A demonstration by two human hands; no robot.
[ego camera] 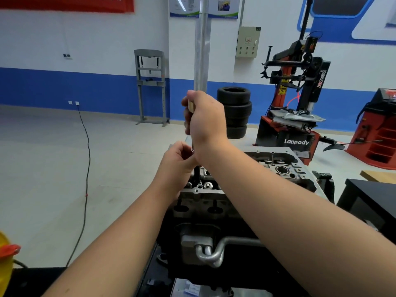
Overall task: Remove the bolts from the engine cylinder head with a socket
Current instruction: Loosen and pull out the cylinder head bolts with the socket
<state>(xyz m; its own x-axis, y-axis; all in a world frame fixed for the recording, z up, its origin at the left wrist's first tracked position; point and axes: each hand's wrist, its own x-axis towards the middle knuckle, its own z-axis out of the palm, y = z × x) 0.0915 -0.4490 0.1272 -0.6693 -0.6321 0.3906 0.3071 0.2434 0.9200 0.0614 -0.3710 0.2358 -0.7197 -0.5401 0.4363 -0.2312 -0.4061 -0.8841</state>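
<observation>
Cylinder head (278, 168) sits on top of the engine block, centre frame, its far end visible past the right forearm — near end largely covered by both arms. Valve gear and bolt holes show along the near-left edge; individual bolts are too small to tell apart.

Socket tool (197, 174) stands upright over the left end of the head; only a short dark stretch of shaft shows below the hands, and its tip disappears among the castings, so the bolt under it is hidden. A pale, wood-coloured bit of handle peeks out at the top.

Right hand (206, 118) is wrapped around the upper part of the tool, fingers curled tight on the handle. Left hand (179, 161) is lower, fingers pinched on the shaft just beneath the right wrist — fingertips mostly hidden behind it.

Below the head: metal coolant pipes (212, 252) on the front of the block, lower block lost in shadow.

Further out: stack of tyres (234, 112) behind the right hand, partly blocked; tyre changer (295, 116) to the right; grey shop press (151, 86) against the wall; black cable (86, 168) trailing across the floor. Yellow object (5, 264) cut off at bottom left.
</observation>
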